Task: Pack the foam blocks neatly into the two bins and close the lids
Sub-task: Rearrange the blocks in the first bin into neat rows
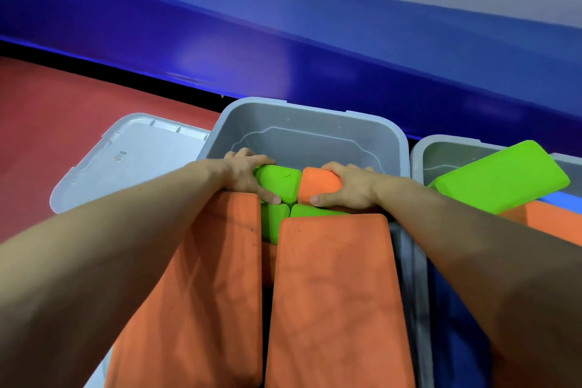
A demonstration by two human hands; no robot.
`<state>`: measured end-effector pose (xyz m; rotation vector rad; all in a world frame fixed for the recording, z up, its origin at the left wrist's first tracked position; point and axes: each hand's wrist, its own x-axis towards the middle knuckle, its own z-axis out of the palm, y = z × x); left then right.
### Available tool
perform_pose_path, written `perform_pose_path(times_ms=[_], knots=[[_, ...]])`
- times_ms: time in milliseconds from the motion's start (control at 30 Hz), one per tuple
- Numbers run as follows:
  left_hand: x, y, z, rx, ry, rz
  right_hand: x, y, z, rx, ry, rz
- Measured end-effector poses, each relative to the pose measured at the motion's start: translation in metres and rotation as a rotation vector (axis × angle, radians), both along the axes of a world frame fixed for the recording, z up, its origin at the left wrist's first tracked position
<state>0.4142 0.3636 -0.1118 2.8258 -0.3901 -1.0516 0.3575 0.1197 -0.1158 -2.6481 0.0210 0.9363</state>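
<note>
Inside the nearer grey bin (308,123), two foam blocks are being gripped side by side at the far end of the packed row. A small green block (280,179) is grasped by the left hand (244,178), with the fingers curled over its far edge and the thumb laid along its near side. An orange block (318,186) is grasped in the same way by the right hand (349,186), thumb pointing inward. The two blocks are touching each other at the middle.

Two long orange blocks (333,293) are stood on edge nearer the camera (they take up most of the bin's width), and more green blocks (275,224) are wedged between and beyond them, just below the gripped pair. The far part of the bin is seen down to its grey wall.

A second bin (441,154) is set just beside the first, on the right; a large green block (500,179) is tilted across its rim, over orange foam. A pale lid (132,161) is laid flat on the red floor (63,110) to the left, touching the first bin.
</note>
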Motion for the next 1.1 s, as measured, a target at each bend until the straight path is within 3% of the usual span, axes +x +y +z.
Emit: perform_pose_path(times_ms=[267,733,1100], knots=[[0.015,-0.005,-0.013,0.058,0.030,-0.082,-0.007,-0.003,-0.006,0.041,-0.038,-0.033],[0.013,0.001,-0.013,-0.022,-0.058,-0.067,-0.009,0.000,-0.017,0.079,-0.012,-0.061],[0.009,-0.010,-0.015,0.150,0.077,-0.019,-0.002,-0.004,-0.022,0.039,0.031,-0.032]])
